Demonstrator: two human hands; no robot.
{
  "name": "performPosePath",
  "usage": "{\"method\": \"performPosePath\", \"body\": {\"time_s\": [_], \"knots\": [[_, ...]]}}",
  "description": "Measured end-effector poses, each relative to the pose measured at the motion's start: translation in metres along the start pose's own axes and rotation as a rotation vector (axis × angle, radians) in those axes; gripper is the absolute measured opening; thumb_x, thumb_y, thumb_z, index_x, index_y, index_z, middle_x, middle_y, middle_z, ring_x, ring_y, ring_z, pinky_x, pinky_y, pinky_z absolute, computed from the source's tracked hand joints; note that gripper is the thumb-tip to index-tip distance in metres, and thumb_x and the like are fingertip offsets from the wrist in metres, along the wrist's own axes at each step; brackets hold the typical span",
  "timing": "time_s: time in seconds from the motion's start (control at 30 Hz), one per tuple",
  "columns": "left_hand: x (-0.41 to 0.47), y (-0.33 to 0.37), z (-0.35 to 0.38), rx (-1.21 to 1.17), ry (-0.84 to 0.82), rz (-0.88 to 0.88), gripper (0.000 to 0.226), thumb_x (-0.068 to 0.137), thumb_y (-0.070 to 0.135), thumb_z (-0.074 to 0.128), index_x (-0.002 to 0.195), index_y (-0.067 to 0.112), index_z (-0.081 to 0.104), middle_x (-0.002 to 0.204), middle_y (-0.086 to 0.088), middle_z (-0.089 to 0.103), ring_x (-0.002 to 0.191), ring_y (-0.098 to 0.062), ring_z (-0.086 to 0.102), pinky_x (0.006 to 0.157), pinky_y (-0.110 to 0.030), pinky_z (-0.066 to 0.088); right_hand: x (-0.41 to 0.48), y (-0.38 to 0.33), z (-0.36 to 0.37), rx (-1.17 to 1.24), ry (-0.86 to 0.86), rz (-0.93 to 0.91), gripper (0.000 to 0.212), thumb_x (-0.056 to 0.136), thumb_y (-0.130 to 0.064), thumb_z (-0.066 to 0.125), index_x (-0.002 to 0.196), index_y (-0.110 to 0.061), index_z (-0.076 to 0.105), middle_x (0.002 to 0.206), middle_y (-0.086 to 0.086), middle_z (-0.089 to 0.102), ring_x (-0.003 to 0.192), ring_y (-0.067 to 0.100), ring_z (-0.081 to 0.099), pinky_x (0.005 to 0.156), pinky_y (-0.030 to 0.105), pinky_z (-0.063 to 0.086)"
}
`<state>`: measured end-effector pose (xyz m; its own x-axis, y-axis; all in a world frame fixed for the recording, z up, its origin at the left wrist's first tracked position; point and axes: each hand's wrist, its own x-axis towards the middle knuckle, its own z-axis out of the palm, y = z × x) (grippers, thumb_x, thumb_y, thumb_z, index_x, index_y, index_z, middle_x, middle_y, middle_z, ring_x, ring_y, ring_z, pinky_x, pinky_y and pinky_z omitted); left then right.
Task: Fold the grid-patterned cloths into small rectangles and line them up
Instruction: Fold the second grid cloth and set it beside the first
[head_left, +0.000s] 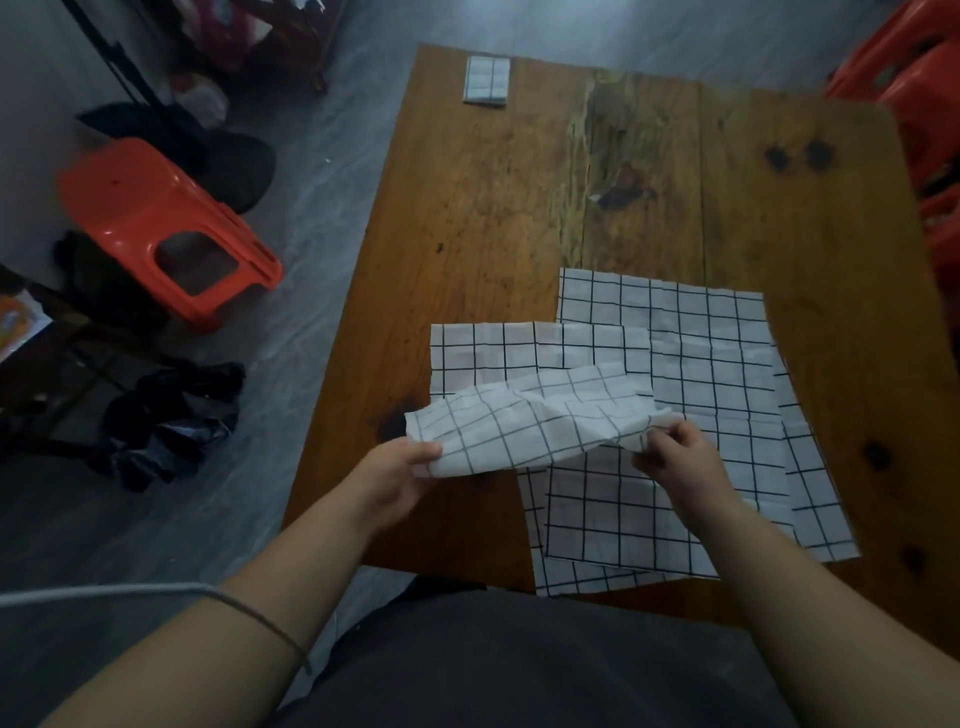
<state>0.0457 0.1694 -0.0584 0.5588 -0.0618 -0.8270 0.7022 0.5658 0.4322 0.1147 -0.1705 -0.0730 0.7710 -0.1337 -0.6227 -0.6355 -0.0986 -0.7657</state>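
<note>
Wooden table (519, 208) bears one folded cloth (486, 82); left hand (395, 480) and right hand (680, 467) pinch one rumpled cloth (530, 421).

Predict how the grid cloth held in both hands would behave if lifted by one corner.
Probably floppy: the held cloth sags and wrinkles between the left hand and right hand. Likely light, since fingertip pinches carry it. Creases show, so folds may hold.

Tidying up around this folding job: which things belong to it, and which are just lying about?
Belongs: held cloth, in left hand and right hand; flat cloths; folded cloth; table.
Lying about: orange stool; dark clothes on floor; orange seats at right.
</note>
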Motion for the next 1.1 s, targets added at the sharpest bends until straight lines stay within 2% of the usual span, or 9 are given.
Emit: {"method": "performPosePath", "body": {"time_s": [0.07,0.13,0.33,0.5,0.63,0.7,0.83,0.97,1.1], "knots": [[0.001,0.002,0.001,0.446,0.108,0.124,0.031,0.096,0.012,0.063,0.125,0.003,0.061,0.119,-0.014,0.07,0.106,-0.025,0.069,0.085,-0.032,0.055,-0.001,-0.001,0.0,0.011,0.008,0.012,0.016,0.101,-0.003,0.051,0.114,0.001,0.058,0.115,0.017,0.061,0.103,0.027,0.062,0.084,0.037,0.057],[0.001,0.009,0.003,0.63,0.222,0.25,0.022,0.097,0.02,0.065,0.117,0.014,0.062,0.108,-0.003,0.07,0.096,-0.015,0.068,0.073,-0.024,0.053,-0.001,-0.001,-0.002,-0.011,0.015,0.022,0.015,0.101,-0.004,0.051,0.112,0.002,0.058,0.114,0.018,0.061,0.1,0.028,0.062,0.083,0.038,0.057],[0.002,0.036,0.005,0.517,0.166,0.441,0.013,0.099,0.027,0.06,0.112,0.023,0.063,0.108,0.001,0.069,0.099,-0.014,0.068,0.073,-0.023,0.056,-0.004,-0.004,-0.01,-0.148,0.033,0.005,0.016,0.103,-0.01,0.049,0.111,0.001,0.058,0.104,0.017,0.062,0.086,0.028,0.061,0.077,0.037,0.057],[0.034,0.042,0.001,0.849,0.334,0.271,0.028,0.103,0.045,0.048,0.1,0.022,0.063,0.102,-0.002,0.067,0.096,-0.019,0.064,0.067,-0.028,0.048,-0.006,0.011,-0.001,-0.362,0.041,0.116,0.015,0.103,-0.016,0.05,0.115,-0.01,0.056,0.089,0.014,0.063,0.069,0.021,0.059,0.058,0.032,0.05],[0.046,0.04,-0.007,0.928,0.172,0.232,0.049,0.098,0.053,0.053,0.133,0.018,0.051,0.119,0.001,0.06,0.104,-0.014,0.058,0.078,-0.029,0.05,-0.01,0.025,0.004,-0.396,0.061,0.188,0.014,0.103,-0.016,0.047,0.108,-0.007,0.056,0.088,0.017,0.058,0.06,0.021,0.055,0.05,0.031,0.041],[0.046,0.039,-0.012,0.96,0.066,0.206,0.057,0.092,0.042,0.068,0.141,0.025,0.043,0.126,0.005,0.057,0.113,-0.016,0.057,0.088,-0.032,0.05,-0.012,0.026,0.004,-0.416,0.073,0.175,0.013,0.102,-0.015,0.047,0.102,-0.005,0.056,0.086,0.015,0.057,0.058,0.021,0.055,0.049,0.03,0.04],[0.044,0.039,-0.015,0.973,0.011,0.203,0.057,0.089,0.016,0.072,0.138,0.026,0.045,0.123,0.007,0.058,0.116,-0.017,0.058,0.085,-0.029,0.052,-0.018,0.02,0.005,-0.397,0.055,0.152,0.01,0.101,-0.013,0.049,0.1,-0.009,0.059,0.088,0.014,0.064,0.067,0.024,0.061,0.054,0.032,0.045],[0.043,0.044,-0.002,0.902,0.134,0.356,0.034,0.095,0.021,0.066,0.125,0.028,0.053,0.111,0.011,0.061,0.103,-0.01,0.06,0.074,-0.024,0.05,-0.021,0.012,0.002,-0.336,0.107,-0.018,0.012,0.1,-0.018,0.05,0.095,-0.011,0.06,0.092,0.016,0.065,0.081,0.031,0.06,0.069,0.04,0.047],[0.053,0.044,0.005,1.004,0.292,0.228,0.036,0.095,0.031,0.067,0.125,0.02,0.051,0.106,0.003,0.061,0.093,-0.018,0.063,0.066,-0.029,0.053,-0.018,0.019,0.007,-0.476,0.106,0.142,0.015,0.099,-0.017,0.049,0.086,-0.01,0.055,0.084,0.015,0.059,0.072,0.026,0.054,0.064,0.036,0.043]]}}
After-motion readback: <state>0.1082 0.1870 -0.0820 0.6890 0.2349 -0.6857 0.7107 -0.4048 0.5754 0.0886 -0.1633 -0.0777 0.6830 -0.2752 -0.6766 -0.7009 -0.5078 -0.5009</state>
